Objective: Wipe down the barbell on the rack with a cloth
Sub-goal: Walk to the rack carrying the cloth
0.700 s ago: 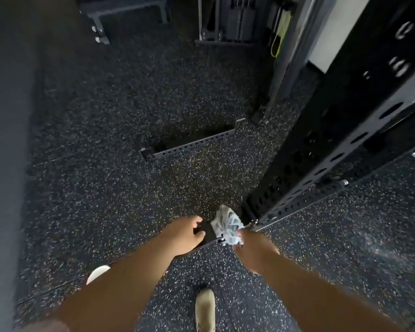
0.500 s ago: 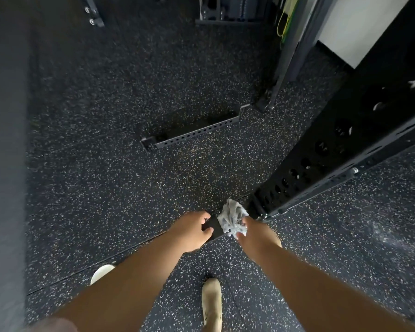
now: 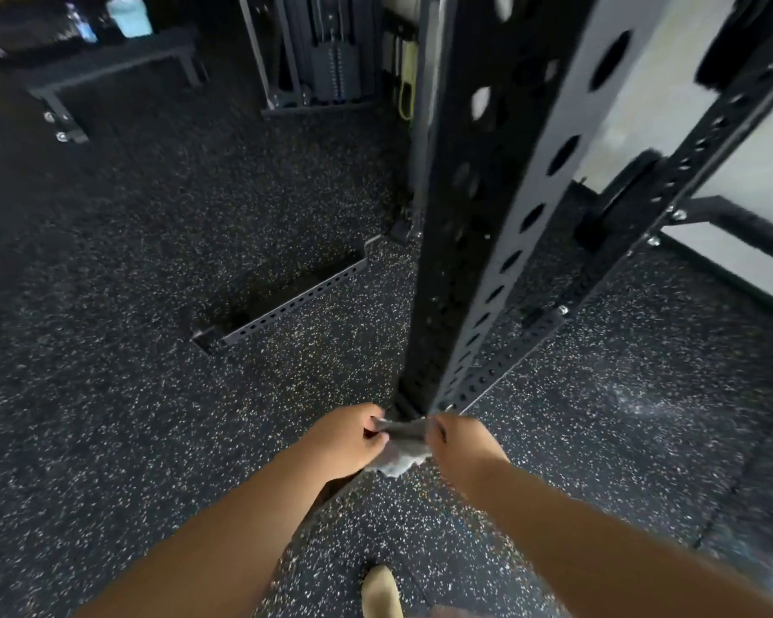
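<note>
At lower centre of the frame both hands met at the foot of the black rack upright (image 3: 500, 216). The left hand (image 3: 349, 439) had its fingers curled and pinched one end of the grey cloth (image 3: 400, 448); the right hand (image 3: 458, 443) was closed round the other end, so the cloth was stretched between them, a loose corner hanging below. The cloth lay just in front of the upright's base, touching or nearly touching it; motion blur made that hard to settle.

The upright rose from centre to the top edge, punched with round holes down its face. A second perforated post (image 3: 706, 140) slanted away at upper right. A low perforated rail (image 3: 286, 305) lay on the speckled rubber floor (image 3: 152, 372) at centre left.

At upper left stood a dark bench (image 3: 108, 60) carrying a pale blue container (image 3: 130, 15) and a bottle (image 3: 83, 26), their labels too blurred to read. A weight stack (image 3: 335, 60) stood at top centre. One tan shoe (image 3: 380, 591) showed at the bottom edge
</note>
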`<state>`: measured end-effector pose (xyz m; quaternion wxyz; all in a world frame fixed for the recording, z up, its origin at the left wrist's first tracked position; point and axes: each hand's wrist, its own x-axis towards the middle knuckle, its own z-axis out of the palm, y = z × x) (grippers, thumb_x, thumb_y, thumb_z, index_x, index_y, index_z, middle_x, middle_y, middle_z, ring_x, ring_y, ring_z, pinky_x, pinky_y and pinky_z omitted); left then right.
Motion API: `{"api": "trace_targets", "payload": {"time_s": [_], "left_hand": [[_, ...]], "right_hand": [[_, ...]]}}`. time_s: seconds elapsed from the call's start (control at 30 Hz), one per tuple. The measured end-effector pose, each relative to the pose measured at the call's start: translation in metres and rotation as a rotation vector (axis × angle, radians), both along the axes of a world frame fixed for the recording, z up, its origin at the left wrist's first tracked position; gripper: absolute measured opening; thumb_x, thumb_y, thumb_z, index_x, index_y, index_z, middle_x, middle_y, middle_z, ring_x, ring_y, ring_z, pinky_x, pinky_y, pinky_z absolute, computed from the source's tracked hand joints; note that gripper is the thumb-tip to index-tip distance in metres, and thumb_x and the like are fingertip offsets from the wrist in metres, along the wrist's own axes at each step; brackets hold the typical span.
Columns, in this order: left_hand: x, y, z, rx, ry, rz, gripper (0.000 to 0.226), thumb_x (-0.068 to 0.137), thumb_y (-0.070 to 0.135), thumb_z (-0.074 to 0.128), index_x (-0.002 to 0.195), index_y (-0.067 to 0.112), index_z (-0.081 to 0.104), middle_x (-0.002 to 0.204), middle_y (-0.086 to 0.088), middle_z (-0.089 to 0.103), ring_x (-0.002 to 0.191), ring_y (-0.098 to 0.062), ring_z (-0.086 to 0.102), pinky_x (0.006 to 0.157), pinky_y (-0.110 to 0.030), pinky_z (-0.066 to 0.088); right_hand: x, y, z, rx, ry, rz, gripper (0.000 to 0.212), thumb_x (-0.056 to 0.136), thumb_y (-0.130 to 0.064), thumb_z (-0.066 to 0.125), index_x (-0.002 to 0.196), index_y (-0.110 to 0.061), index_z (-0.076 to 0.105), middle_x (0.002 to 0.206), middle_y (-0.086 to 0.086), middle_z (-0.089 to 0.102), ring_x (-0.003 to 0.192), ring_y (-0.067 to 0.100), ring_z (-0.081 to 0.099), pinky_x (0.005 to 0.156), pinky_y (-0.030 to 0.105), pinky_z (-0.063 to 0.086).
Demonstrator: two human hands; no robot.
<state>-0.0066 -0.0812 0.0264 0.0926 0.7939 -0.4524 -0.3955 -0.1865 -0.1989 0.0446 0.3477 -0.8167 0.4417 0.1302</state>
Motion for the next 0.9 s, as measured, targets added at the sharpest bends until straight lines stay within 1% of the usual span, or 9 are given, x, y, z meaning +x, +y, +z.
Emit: {"api": "trace_targets", "payload": {"time_s": [0.1, 0.17, 0.27, 0.33, 0.4, 0.53, 0.6, 0.73, 0.9], "left_hand": [[-0.025, -0.031, 0.017, -0.009, 0.008, -0.059, 0.037, 0.094, 0.048, 0.062, 0.129, 0.035, 0.061, 0.116, 0.017, 0.072, 0.105, -0.006, 0.068, 0.095, -0.038, 0.058], [-0.046, -0.051, 0.026, 0.001, -0.001, -0.108, 0.033, 0.093, 0.049, 0.064, 0.124, 0.036, 0.064, 0.114, 0.019, 0.072, 0.105, -0.006, 0.067, 0.097, -0.038, 0.057], [-0.084, -0.082, 0.037, 0.006, 0.011, -0.154, 0.026, 0.093, 0.046, 0.068, 0.117, 0.035, 0.067, 0.107, 0.02, 0.072, 0.102, -0.004, 0.067, 0.098, -0.036, 0.056], [-0.114, -0.103, 0.043, -0.001, 0.008, -0.198, 0.024, 0.094, 0.045, 0.069, 0.116, 0.035, 0.066, 0.104, 0.021, 0.07, 0.099, -0.003, 0.066, 0.098, -0.035, 0.056], [-0.148, -0.128, 0.05, -0.007, -0.017, -0.246, 0.025, 0.095, 0.048, 0.066, 0.117, 0.037, 0.064, 0.105, 0.022, 0.067, 0.1, -0.004, 0.064, 0.098, -0.037, 0.056], [-0.232, -0.176, 0.065, -0.024, -0.028, -0.337, 0.024, 0.098, 0.047, 0.061, 0.121, 0.038, 0.062, 0.109, 0.024, 0.064, 0.1, -0.004, 0.063, 0.095, -0.037, 0.057], [-0.278, -0.197, 0.07, -0.049, -0.023, -0.371, 0.023, 0.099, 0.045, 0.062, 0.12, 0.037, 0.063, 0.108, 0.023, 0.064, 0.099, -0.004, 0.063, 0.095, -0.036, 0.057], [-0.368, -0.239, 0.081, -0.104, -0.004, -0.471, 0.02, 0.099, 0.044, 0.06, 0.118, 0.038, 0.063, 0.107, 0.023, 0.064, 0.1, -0.003, 0.064, 0.096, -0.037, 0.057], [-0.467, -0.285, 0.093, -0.167, -0.005, -0.607, 0.019, 0.098, 0.045, 0.059, 0.115, 0.037, 0.065, 0.105, 0.022, 0.066, 0.098, -0.004, 0.065, 0.095, -0.037, 0.057]], "right_hand": [[-0.036, -0.02, 0.016, 0.011, -0.015, -0.068, 0.022, 0.105, -0.043, 0.049, 0.1, -0.026, 0.063, 0.082, -0.003, 0.067, 0.064, 0.013, 0.065, 0.054, 0.03, 0.055], [-0.065, -0.032, 0.022, 0.036, 0.006, -0.117, 0.02, 0.101, -0.045, 0.057, 0.101, -0.026, 0.064, 0.087, -0.004, 0.068, 0.07, 0.013, 0.067, 0.06, 0.029, 0.058], [-0.115, -0.052, 0.028, 0.038, 0.003, -0.169, 0.01, 0.099, -0.034, 0.062, 0.101, -0.027, 0.069, 0.092, -0.009, 0.069, 0.077, 0.008, 0.066, 0.072, 0.026, 0.06], [-0.152, -0.063, 0.037, 0.047, -0.026, -0.233, 0.009, 0.098, -0.027, 0.062, 0.091, -0.027, 0.066, 0.085, -0.012, 0.065, 0.07, 0.003, 0.059, 0.062, 0.019, 0.054], [-0.192, -0.074, 0.047, 0.043, -0.058, -0.316, 0.022, 0.096, -0.025, 0.06, 0.076, -0.025, 0.053, 0.075, -0.011, 0.057, 0.06, 0.004, 0.049, 0.048, 0.016, 0.04], [-0.284, -0.095, 0.06, -0.006, -0.074, -0.473, 0.021, 0.091, -0.011, 0.049, 0.074, -0.022, 0.044, 0.07, -0.009, 0.052, 0.057, 0.007, 0.042, 0.04, 0.016, 0.029], [-0.332, -0.106, 0.064, -0.049, -0.072, -0.557, 0.018, 0.091, -0.01, 0.044, 0.079, -0.023, 0.045, 0.07, -0.008, 0.052, 0.057, 0.009, 0.043, 0.042, 0.021, 0.031], [-0.428, -0.128, 0.069, -0.134, -0.163, -0.787, 0.012, 0.09, -0.022, 0.044, 0.088, -0.026, 0.055, 0.079, -0.006, 0.067, 0.068, 0.017, 0.063, 0.054, 0.031, 0.051], [-0.538, -0.15, 0.074, -0.219, -0.251, -0.982, 0.019, 0.098, -0.031, 0.05, 0.113, -0.031, 0.062, 0.102, -0.003, 0.072, 0.09, 0.019, 0.068, 0.076, 0.03, 0.056]]}}
